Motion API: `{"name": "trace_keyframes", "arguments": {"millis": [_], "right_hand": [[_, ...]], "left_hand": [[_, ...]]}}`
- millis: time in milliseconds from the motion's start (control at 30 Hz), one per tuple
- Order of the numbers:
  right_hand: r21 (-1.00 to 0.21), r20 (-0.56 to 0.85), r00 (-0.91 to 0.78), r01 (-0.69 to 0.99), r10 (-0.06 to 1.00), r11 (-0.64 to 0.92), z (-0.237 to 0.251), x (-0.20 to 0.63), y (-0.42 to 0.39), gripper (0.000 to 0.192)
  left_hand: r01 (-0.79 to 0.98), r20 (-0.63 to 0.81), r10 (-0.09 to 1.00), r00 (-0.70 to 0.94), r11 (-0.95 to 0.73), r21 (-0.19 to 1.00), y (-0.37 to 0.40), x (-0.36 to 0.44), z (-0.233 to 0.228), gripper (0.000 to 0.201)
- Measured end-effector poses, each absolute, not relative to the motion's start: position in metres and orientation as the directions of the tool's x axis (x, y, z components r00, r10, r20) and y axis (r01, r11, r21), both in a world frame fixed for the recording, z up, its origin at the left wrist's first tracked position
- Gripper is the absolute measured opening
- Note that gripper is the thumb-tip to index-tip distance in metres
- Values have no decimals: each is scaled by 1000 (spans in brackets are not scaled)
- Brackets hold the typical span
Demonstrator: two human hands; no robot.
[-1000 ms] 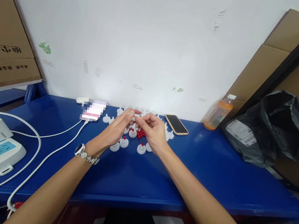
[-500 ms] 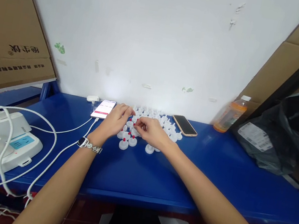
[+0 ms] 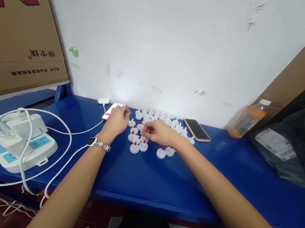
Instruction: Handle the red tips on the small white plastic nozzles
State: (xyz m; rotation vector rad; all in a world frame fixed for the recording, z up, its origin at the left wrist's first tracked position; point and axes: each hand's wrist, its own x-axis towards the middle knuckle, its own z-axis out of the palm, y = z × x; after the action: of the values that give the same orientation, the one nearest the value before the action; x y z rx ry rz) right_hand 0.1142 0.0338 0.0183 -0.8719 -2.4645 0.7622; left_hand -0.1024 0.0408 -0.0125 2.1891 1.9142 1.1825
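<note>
My left hand (image 3: 118, 120) is beside the white-screened phone (image 3: 108, 113), covering its right part, to the left of the nozzle caps. Its fingers are curled together, and anything between them is too small to make out. My right hand (image 3: 160, 132) reaches into the group with its fingertips pinched, next to red-tipped caps; what the pinch holds is hidden. Several white round nozzle caps with red tips (image 3: 134, 148) stand in front and to the left of it. Behind it are several plain white nozzle caps (image 3: 138, 115), partly covered by the hand.
A dark-screened phone (image 3: 196, 130) lies right of the caps. Farther right stand an orange drink bottle (image 3: 248, 119) and a black plastic bag (image 3: 297, 143). A power strip (image 3: 42, 153) with looping white cables occupies the left of the blue table (image 3: 158, 183). A cardboard box (image 3: 27, 37) stands at left.
The view has shifted, so the scene sits farther right. My left hand has moved left from the caps to the lit phone. My right hand stays among the caps, pinched.
</note>
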Motion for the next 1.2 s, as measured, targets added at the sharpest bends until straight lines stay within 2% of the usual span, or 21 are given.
{"name": "trace_keyframes", "arguments": {"millis": [100, 267, 433, 567, 700, 867, 967, 1067, 1133, 1200], "right_hand": [[-626, 230, -681, 443, 695, 642, 19, 111, 38, 8], [-617, 369, -535, 470, 759, 631, 20, 111, 45, 22], [-596, 416, -435, 533, 799, 601, 19, 138, 39, 20], [-461, 352, -489, 651, 798, 603, 12, 164, 28, 8], [-310, 295, -520, 741, 801, 596, 5, 170, 21, 6], [-281, 266, -546, 744, 794, 606, 1, 163, 22, 4], [-327, 255, -563, 715, 786, 618, 0, 164, 23, 9], [-529, 286, -519, 615, 805, 584, 1, 166, 25, 12], [-732, 341, -428, 438, 837, 522, 3, 165, 25, 16], [-869, 388, -308, 193, 869, 456, 4, 161, 25, 26]], "left_hand": [[859, 480, 877, 24, -264, 439, 40, -102, -17, 26], [889, 434, 898, 73, -256, 379, 35, -94, -16, 21], [877, 492, 863, 110, -317, 360, 31, -85, -6, 15], [742, 555, 809, 193, -491, 457, 21, -70, 4, 18], [581, 490, 815, 309, -570, 582, 8, -48, 8, 22], [517, 473, 807, 354, -591, 620, 2, -29, 7, 25], [512, 463, 812, 357, -584, 630, 2, -27, 6, 35], [500, 456, 834, 312, -552, 667, 1, -26, 4, 44], [478, 441, 859, 260, -512, 714, -1, -25, 3, 48], [456, 420, 881, 219, -473, 754, -2, -23, 1, 50]]}}
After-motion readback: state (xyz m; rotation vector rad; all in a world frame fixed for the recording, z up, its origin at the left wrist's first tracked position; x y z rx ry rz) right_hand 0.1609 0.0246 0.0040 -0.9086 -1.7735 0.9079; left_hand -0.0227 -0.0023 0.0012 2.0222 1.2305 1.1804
